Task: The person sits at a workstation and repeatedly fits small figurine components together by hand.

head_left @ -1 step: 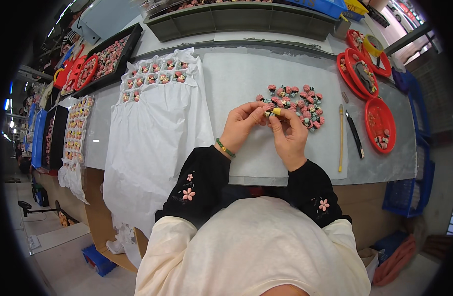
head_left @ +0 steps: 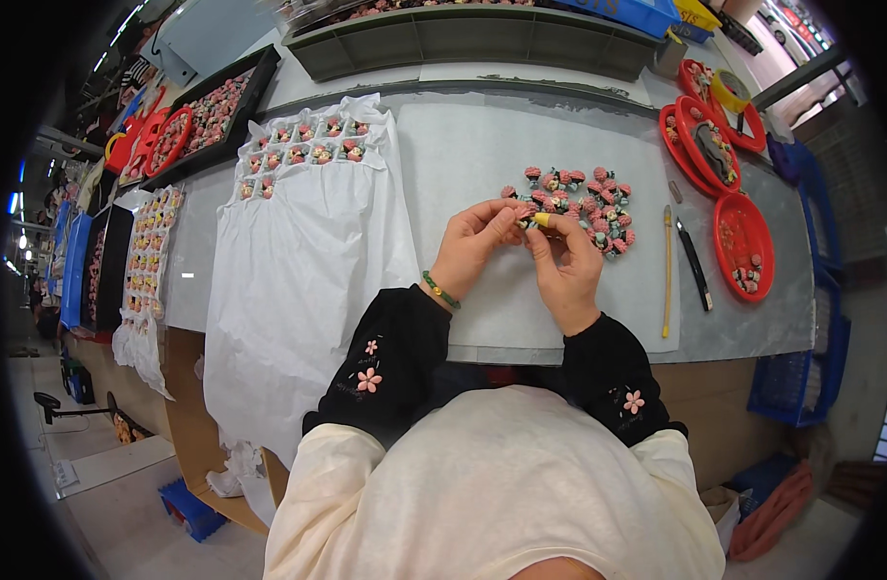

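Note:
My left hand [head_left: 471, 244] pinches a small pink-haired figurine [head_left: 524, 221] between thumb and fingertips. Opposite it, my right hand [head_left: 569, 269] has thumb and index finger closed on the same figurine. A yellow finger cover [head_left: 541, 219] sits on the right index fingertip. The fingers hide much of the figurine. Just beyond and to the right of my hands, a loose pile of similar figurines [head_left: 603, 208] with pink heads and grey-green bodies lies on a white sheet [head_left: 443, 145].
A white foam-lined tray [head_left: 308, 222] with figurines in its upper pockets lies left. Right of the sheet are a thin yellow stick [head_left: 668, 280], a black pen-like tool [head_left: 695, 266] and a red dish [head_left: 724, 227] holding several figurines. A long grey bin [head_left: 463, 43] stands across the back.

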Available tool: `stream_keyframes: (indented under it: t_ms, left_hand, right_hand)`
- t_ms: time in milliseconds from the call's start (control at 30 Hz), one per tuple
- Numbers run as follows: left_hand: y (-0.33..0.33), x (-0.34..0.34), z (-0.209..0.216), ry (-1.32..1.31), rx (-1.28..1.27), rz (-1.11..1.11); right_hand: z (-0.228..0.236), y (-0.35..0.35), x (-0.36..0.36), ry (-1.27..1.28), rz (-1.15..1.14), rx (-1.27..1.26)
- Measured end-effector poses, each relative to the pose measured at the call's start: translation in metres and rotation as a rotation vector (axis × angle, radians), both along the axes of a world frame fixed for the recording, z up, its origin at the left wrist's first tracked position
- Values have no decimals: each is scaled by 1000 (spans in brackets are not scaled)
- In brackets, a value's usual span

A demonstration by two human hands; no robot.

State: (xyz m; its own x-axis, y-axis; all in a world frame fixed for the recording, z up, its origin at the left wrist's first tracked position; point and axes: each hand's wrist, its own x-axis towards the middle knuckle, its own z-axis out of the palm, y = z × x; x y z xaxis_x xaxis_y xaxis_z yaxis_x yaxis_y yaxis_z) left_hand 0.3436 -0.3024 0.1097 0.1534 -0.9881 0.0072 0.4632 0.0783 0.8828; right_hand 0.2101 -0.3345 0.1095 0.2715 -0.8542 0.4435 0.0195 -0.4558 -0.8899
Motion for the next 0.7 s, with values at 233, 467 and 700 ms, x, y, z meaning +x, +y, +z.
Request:
stream_keyframes:
  t_ms: [233,467,700]
  left_hand:
    - [0,9,-5,105,7,29]
    - [2,10,-1,215,24,28]
    - [4,11,-2,306,1,77]
  right_hand:
    - [30,-26,11,270,-51,-143]
    - [33,-85,29,1074,-141,-437]
    - [40,-38,18,125,306,290]
